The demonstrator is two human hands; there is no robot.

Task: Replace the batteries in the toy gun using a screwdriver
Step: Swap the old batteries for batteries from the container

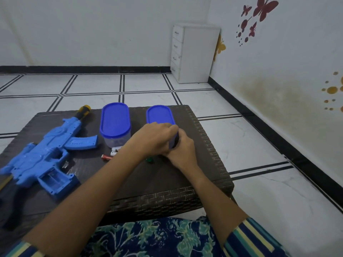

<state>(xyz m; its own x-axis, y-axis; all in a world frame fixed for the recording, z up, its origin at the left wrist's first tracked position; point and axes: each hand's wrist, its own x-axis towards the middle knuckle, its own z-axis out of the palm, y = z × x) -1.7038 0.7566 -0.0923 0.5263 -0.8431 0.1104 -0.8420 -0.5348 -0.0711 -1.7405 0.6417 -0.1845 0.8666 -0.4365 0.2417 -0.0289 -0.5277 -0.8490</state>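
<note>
Gun (44,154), blue plastic, lies on its side at the left of the dark table (207,138), grip compartment open toward the near edge; screwdriver (84,110) with yellow-black handle sits behind it, partly hidden. 2 blue-lidded tubs stand mid-table: left tub (115,125) untouched, with batteries (111,153) lying loose just in front of it, a red one nearest; right tub (161,115) gripped at its near end by both hands. Left hand (152,138) curls fingers over the lid edge, right hand (181,149) wraps the side below; small green object (149,160) lies under the wrists.
</note>
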